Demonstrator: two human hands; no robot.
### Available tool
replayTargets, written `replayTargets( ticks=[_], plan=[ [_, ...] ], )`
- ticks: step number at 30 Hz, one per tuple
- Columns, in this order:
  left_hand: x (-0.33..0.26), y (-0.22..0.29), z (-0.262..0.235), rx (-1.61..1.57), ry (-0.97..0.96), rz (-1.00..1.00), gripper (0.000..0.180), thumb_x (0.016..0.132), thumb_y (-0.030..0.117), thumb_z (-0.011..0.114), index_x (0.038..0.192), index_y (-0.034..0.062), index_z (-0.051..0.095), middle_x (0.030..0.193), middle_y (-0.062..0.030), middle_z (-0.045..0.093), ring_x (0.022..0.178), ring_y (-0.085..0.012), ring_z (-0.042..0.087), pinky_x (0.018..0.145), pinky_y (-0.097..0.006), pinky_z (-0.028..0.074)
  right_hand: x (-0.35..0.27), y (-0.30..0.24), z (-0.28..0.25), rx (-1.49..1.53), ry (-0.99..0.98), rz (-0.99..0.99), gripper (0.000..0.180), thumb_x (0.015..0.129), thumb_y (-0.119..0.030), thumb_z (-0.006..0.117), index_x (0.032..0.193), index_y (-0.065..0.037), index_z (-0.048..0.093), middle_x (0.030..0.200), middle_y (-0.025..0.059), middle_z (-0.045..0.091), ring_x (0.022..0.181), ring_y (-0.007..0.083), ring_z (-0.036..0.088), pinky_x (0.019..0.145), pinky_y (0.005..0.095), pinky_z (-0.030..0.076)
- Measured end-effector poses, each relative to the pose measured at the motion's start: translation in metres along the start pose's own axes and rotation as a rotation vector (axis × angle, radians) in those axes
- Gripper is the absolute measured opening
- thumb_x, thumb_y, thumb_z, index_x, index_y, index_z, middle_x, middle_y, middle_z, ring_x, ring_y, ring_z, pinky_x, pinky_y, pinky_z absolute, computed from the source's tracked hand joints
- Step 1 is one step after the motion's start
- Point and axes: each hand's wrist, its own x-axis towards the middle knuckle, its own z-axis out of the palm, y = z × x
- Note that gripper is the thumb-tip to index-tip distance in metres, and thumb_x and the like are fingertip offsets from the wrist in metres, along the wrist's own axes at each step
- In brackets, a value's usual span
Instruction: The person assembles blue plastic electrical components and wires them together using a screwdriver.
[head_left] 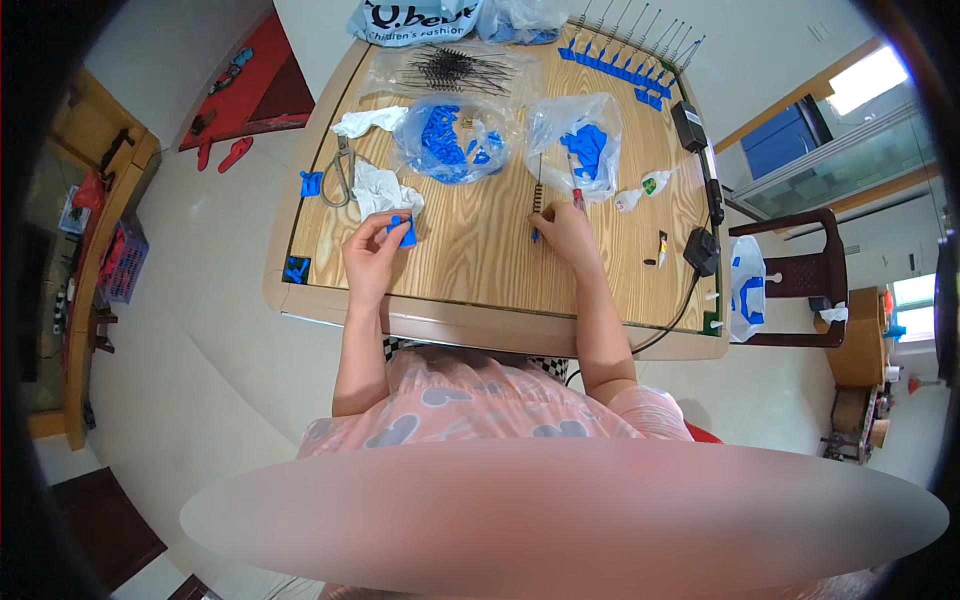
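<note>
Between the thumb and fingers of my left hand (370, 258) is a small blue plastic piece (405, 233), held just above the table near its front edge. My right hand (566, 238) pinches the lower end of a dark coil spring (538, 198), which stretches away from me along the table; a bit of blue shows at its near end. Beside those fingers lies a red-handled screwdriver (578, 198), its shaft toward a clear bag (540, 120) with blue pieces. Another clear bag (408, 135) full of small blue parts sits between and beyond my hands.
Scissors (342, 178) and crumpled white tissue (378, 190) lie left. Dark springs (455, 70) are heaped at the back. Blue pieces with upright springs (620, 72) line the far right. A black adapter (701, 250) with its cable is by the right edge.
</note>
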Motion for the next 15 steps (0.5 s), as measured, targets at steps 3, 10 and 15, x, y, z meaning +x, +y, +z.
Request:
replayTargets(
  ticks=[3,10,15],
  plan=[
    [0.001,0.002,0.002,-0.009,-0.008,-0.019,0.011,0.082,-0.004,0.059,0.093,-0.0022,0.06,0.097,-0.0099,0.062,0.084,-0.0136,0.06,0.069,-0.027,0.054,0.002,0.004,0.001,0.025,-0.001,0.031,0.03,0.077,-0.025,0.064,0.081,0.004,0.063,0.07,0.0164,0.063,0.068,0.0258,0.063,0.064,0.0354,0.048],
    [0.002,-0.002,0.0,-0.01,-0.015,0.006,0.012,0.081,-0.004,0.059,0.093,-0.0017,0.06,0.097,-0.0101,0.062,0.086,-0.0145,0.06,0.069,-0.028,0.054,0.008,0.015,0.006,0.801,-0.315,0.197,0.022,0.083,-0.022,0.061,0.08,0.0,0.062,0.067,0.0038,0.06,0.059,0.014,0.058,0.051,0.0275,0.046],
    [-0.001,-0.005,0.011,-0.044,-0.061,0.023,0.011,0.081,-0.004,0.059,0.091,-0.0014,0.06,0.097,-0.0104,0.063,0.083,-0.0131,0.061,0.07,-0.027,0.053,-0.005,-0.001,0.026,1.377,-0.375,0.365,0.018,0.085,-0.021,0.06,0.09,-0.003,0.059,0.076,0.0033,0.06,0.061,0.0139,0.057,0.054,0.0264,0.047]
  ],
)
